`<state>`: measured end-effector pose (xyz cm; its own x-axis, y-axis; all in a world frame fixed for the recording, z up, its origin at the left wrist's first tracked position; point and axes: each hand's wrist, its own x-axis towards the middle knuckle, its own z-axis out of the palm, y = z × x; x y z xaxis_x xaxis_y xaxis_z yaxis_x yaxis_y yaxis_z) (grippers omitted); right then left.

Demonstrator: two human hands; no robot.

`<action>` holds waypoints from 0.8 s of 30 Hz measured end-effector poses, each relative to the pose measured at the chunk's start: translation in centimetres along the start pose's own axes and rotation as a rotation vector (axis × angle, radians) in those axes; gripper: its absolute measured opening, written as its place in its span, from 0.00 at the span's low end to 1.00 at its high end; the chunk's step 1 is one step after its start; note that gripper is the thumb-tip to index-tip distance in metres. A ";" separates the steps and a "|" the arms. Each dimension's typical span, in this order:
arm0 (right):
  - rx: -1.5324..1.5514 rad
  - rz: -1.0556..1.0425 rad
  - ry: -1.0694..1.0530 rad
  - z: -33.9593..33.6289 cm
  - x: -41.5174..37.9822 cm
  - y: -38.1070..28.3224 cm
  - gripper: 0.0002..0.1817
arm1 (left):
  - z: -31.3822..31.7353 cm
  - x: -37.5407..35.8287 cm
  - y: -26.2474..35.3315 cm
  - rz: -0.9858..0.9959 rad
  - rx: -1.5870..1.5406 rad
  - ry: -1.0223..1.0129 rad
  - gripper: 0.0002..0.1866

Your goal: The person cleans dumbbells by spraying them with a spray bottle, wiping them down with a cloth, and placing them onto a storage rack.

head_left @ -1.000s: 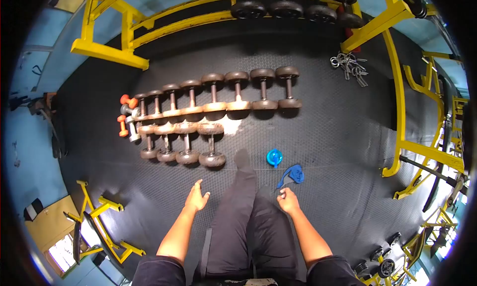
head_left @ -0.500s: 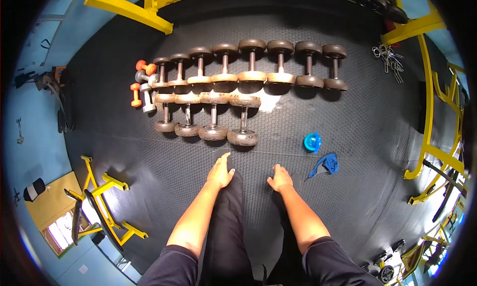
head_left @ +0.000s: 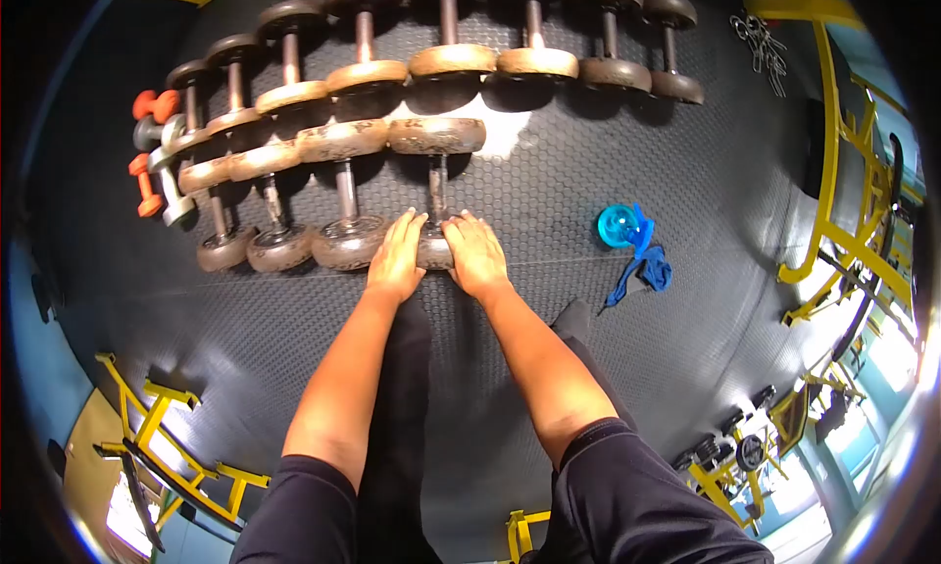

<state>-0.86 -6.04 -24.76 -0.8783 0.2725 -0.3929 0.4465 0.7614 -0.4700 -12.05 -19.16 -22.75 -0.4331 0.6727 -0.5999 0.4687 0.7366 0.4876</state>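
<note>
Reaching down with both hands to the dumbbell (head_left: 437, 136) at the right end of the front row, lying on the rubber floor (head_left: 549, 211) with its handle pointing away. By the look of things, at the step of taking a two-handed hold around the near head. Left hand (head_left: 395, 260) laid along the left side of that head, right hand (head_left: 477, 255) over the right side, both with fingers extended and nearly together rather than curled into a fist. Impossible to tell how firmly pressed. Close on the left, the neighbouring dumbbell (head_left: 343, 141), leaving little room for the left hand; beyond, the back row of dumbbells (head_left: 452, 60). Well off to the right, a blue bottle (head_left: 617, 226) beside a blue cloth (head_left: 655, 272). For any shift from here, probably in need of an even squeeze from both sides and clearance from the neighbouring head.
</note>
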 end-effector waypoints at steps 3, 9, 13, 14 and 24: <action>0.146 -0.025 -0.044 -1.2 -0.3 0.1 0.28 | 0.7 1.5 -1.4 0.111 -0.038 -0.065 0.39; 0.192 0.118 -0.160 -4.4 -0.5 -0.7 0.21 | -1.1 -0.3 2.3 0.088 0.005 0.037 0.36; 0.269 0.069 -0.175 -10.0 -1.7 -0.3 0.26 | -6.1 -1.0 6.6 0.040 -0.142 -0.169 0.33; 0.296 0.110 -0.242 -11.6 -2.1 -0.3 0.29 | -7.1 -1.2 7.6 0.033 -0.177 -0.223 0.32; 0.911 0.453 -0.352 -10.3 -7.9 7.5 0.32 | -0.9 0.5 11.0 -0.081 -0.645 -0.266 0.19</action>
<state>7.67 3.58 -16.99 -0.5656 0.1238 -0.8153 0.8049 -0.1323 -0.5785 -7.76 -10.65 -17.09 -0.2062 0.6347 -0.7448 -0.1430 0.7334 0.6646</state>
